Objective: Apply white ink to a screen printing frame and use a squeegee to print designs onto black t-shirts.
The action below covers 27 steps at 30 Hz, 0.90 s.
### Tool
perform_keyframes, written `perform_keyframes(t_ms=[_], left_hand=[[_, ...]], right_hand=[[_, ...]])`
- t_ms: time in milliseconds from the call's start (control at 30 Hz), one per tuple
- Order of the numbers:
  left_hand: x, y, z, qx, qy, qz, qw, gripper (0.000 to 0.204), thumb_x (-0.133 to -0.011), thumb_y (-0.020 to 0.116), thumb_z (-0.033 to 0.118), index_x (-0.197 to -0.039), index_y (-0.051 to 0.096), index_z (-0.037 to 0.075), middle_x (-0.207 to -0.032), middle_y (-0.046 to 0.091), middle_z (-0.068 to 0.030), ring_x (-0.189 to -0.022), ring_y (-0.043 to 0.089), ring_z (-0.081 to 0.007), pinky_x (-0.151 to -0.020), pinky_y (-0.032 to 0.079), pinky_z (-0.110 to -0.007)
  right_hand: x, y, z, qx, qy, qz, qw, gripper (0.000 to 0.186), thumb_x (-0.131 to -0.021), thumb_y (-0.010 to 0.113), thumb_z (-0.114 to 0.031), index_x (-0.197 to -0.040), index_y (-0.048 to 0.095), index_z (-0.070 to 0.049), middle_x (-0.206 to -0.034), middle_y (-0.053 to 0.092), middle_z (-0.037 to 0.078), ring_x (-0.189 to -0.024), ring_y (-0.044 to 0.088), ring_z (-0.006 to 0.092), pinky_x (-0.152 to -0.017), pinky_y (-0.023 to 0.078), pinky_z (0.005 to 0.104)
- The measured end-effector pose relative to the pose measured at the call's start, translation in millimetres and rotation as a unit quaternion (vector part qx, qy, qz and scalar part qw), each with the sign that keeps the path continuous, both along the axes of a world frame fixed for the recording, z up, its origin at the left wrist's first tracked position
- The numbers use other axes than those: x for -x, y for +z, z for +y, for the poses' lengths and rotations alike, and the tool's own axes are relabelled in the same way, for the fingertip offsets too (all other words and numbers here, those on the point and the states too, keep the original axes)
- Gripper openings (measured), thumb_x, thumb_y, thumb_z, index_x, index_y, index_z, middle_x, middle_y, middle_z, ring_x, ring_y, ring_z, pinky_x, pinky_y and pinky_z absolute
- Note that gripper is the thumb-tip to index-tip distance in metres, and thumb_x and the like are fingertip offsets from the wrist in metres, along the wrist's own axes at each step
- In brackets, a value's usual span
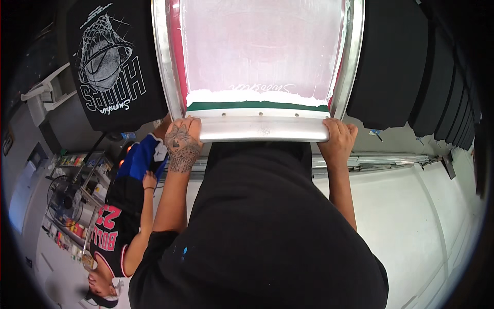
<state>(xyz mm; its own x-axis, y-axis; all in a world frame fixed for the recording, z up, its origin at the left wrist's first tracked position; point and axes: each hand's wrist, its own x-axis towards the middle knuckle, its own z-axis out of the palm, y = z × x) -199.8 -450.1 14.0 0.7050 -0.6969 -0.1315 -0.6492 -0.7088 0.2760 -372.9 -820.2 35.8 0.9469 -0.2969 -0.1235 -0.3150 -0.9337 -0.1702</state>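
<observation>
My tattooed left hand (182, 135) is closed round the left end of a long silver squeegee (262, 129). My right hand (337, 136) grips its right end, fingers curled over the metal. The squeegee has a green blade (257, 106) and spans the near part of a printing screen (262, 46) with a pale pink mesh in an aluminum frame (354, 51). A thick uneven band of white ink (257, 98) runs along the blade. A faint script design shows in the mesh just beyond it. My black-shirted torso sits directly below the squeegee.
A black shirt with a white basketball print (110, 67) lies on a platen at left. A row of black shirts (388, 62) extends at right. A co-worker in a jersey (110, 232) is at lower left, beside a fan (64, 201) and shelves. Metal rails (386, 159) run behind me.
</observation>
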Motion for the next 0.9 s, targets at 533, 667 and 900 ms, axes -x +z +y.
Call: perform_keyframes(t_ms=[533, 667, 900], left_hand=[[-184, -48, -94, 0.032, 0.005, -0.18, 0.983, 0.016, -0.072, 0.077, 0.014, -0.086, 0.07, 0.009, -0.082, 0.071, -0.0112, -0.082, 0.07, -0.0285, -0.079, 0.056, -0.039], [-317, -27, -170, 0.037, -0.019, -0.184, 0.982, 0.02, -0.074, 0.079, 0.022, -0.083, 0.066, 0.011, -0.075, 0.069, -0.0113, -0.07, 0.071, -0.0287, -0.065, 0.059, -0.04], [-435, 20, -240, -0.062, -0.062, -0.122, 0.989, 0.044, -0.073, 0.085, 0.041, -0.1, 0.077, 0.007, -0.094, 0.076, -0.0158, -0.091, 0.075, -0.031, -0.085, 0.059, -0.043]], right_hand=[[-155, -51, -95, 0.062, 0.029, -0.132, 0.989, 0.024, -0.072, 0.077, -0.011, -0.095, 0.071, -0.008, -0.096, 0.074, 0.009, -0.092, 0.069, 0.0243, -0.085, 0.043, 0.0419], [-285, -38, -155, 0.077, -0.003, -0.124, 0.989, 0.023, -0.069, 0.078, -0.015, -0.09, 0.076, -0.005, -0.087, 0.074, 0.015, -0.078, 0.07, 0.0309, -0.078, 0.043, 0.0387], [-404, 19, -223, -0.016, -0.009, 0.042, 0.999, 0.042, -0.065, 0.081, -0.028, -0.096, 0.077, 0.001, -0.091, 0.074, 0.024, -0.089, 0.073, 0.0382, -0.086, 0.059, 0.0436]])
